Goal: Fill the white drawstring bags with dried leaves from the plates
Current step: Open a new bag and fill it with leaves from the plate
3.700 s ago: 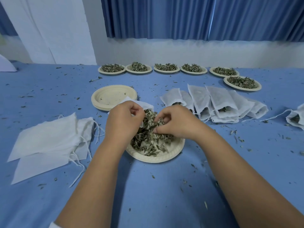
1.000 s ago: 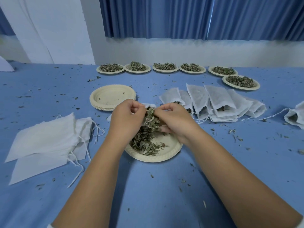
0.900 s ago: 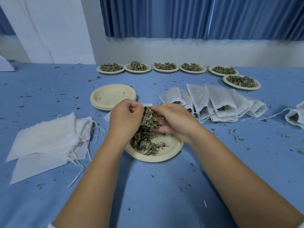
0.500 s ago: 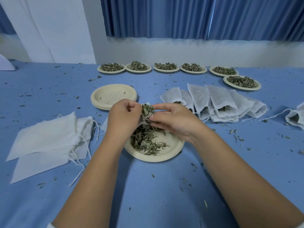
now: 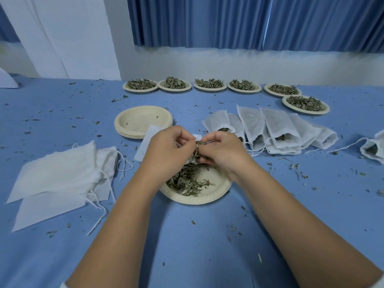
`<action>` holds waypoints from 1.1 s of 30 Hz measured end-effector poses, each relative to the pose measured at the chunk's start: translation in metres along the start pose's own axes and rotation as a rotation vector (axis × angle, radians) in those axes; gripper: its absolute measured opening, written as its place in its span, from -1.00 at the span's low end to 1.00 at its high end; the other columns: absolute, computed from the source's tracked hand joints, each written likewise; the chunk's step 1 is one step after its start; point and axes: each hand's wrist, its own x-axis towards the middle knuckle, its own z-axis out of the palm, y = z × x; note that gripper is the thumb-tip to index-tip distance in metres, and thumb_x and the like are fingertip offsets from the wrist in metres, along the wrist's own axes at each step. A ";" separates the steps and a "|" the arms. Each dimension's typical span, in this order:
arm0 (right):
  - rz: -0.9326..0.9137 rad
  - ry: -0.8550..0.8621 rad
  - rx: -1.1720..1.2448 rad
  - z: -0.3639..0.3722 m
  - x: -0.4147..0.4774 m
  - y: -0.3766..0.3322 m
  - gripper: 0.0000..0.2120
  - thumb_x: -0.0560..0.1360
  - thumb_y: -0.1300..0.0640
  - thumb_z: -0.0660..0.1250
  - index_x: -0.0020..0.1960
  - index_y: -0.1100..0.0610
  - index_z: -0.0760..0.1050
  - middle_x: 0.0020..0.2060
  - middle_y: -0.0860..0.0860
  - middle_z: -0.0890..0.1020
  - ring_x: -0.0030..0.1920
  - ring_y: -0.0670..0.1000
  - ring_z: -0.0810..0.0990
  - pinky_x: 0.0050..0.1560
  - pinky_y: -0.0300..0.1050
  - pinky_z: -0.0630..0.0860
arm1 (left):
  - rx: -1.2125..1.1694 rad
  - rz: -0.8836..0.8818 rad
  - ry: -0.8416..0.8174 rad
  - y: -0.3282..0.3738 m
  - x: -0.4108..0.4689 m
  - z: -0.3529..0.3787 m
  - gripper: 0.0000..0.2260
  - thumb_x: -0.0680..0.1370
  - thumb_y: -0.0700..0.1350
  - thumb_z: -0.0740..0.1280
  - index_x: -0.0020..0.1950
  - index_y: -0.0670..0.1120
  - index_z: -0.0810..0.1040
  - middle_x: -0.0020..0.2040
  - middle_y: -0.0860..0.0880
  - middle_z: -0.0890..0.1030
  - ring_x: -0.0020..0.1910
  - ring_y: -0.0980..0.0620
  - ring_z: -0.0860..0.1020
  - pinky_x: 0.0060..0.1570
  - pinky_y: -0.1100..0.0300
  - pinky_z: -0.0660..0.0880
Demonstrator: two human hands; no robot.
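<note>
1. White drawstring bag (image 5: 148, 142) is held above the 12 o'clock edge of the near plate (image 5: 209, 199), mostly hidden by the hands.
2. Left hand (image 5: 166, 151) pinches the bag mouth. Right hand (image 5: 223, 151) pinches dried leaves (image 5: 197, 151) at that mouth.
3. More leaves lie on the near plate.
4. From that plate: filled bags (image 5: 270, 129) at 2 o'clock, flat empty bags (image 5: 58, 173) at 9, stacked empty plates (image 5: 143, 121) at 11, and a row of leaf plates (image 5: 209, 86) far off at 12.
5. Blue table (image 5: 207, 246) is speckled with crumbs.

The single head-worn camera sat above and just behind the near plate (image 5: 218, 183), looking forward and steeply down onto it at close range; beyond that plate its wide view reached the blue curtain (image 5: 228, 21).
</note>
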 end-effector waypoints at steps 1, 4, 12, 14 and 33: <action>-0.009 0.011 -0.016 0.001 0.000 0.001 -0.82 0.43 0.40 0.40 -0.19 0.17 0.47 -0.30 0.09 0.56 -0.54 -0.10 0.54 -0.41 -0.30 0.54 | 0.017 0.007 -0.024 0.000 -0.001 0.001 -0.91 0.52 -0.19 0.35 -0.16 -0.04 0.60 -0.32 0.11 0.54 -0.49 0.26 0.42 -0.42 0.44 0.34; -0.036 0.049 -0.061 0.005 -0.001 0.004 -0.80 0.41 0.37 0.44 -0.20 0.16 0.45 -0.29 0.10 0.56 -0.50 -0.08 0.55 -0.38 -0.23 0.56 | 0.072 0.023 -0.034 -0.002 -0.002 0.004 -0.91 0.52 -0.19 0.34 -0.15 -0.03 0.59 -0.29 0.11 0.55 -0.50 0.27 0.41 -0.43 0.46 0.30; 0.055 -0.120 0.166 -0.001 0.001 -0.005 -0.92 0.50 0.21 0.42 -0.04 0.21 0.63 0.00 0.11 0.62 -0.08 -0.03 0.70 -0.14 -0.21 0.64 | 0.026 -0.057 0.203 -0.005 0.005 -0.002 -0.89 0.54 -0.16 0.31 -0.14 -0.01 0.58 -0.26 0.12 0.56 -0.44 0.35 0.46 -0.40 0.52 0.35; 0.093 -0.122 0.248 -0.004 0.003 -0.006 -0.89 0.51 0.28 0.36 0.01 0.27 0.61 0.03 0.19 0.57 0.01 0.03 0.66 -0.11 -0.16 0.65 | -0.007 -0.083 0.236 -0.005 0.006 -0.003 -0.87 0.54 -0.18 0.31 -0.17 0.00 0.58 -0.27 0.12 0.57 -0.40 0.39 0.46 -0.38 0.55 0.35; 0.091 -0.325 0.236 -0.001 0.000 0.001 -0.94 0.53 0.31 0.37 -0.03 0.20 0.59 -0.31 -0.02 0.69 -0.27 -0.10 0.68 -0.15 -0.18 0.64 | -0.227 -0.154 0.113 0.010 0.001 -0.008 -0.85 0.54 -0.20 0.32 -0.19 -0.02 0.61 -0.49 0.15 0.52 -0.53 0.24 0.43 -0.46 0.37 0.39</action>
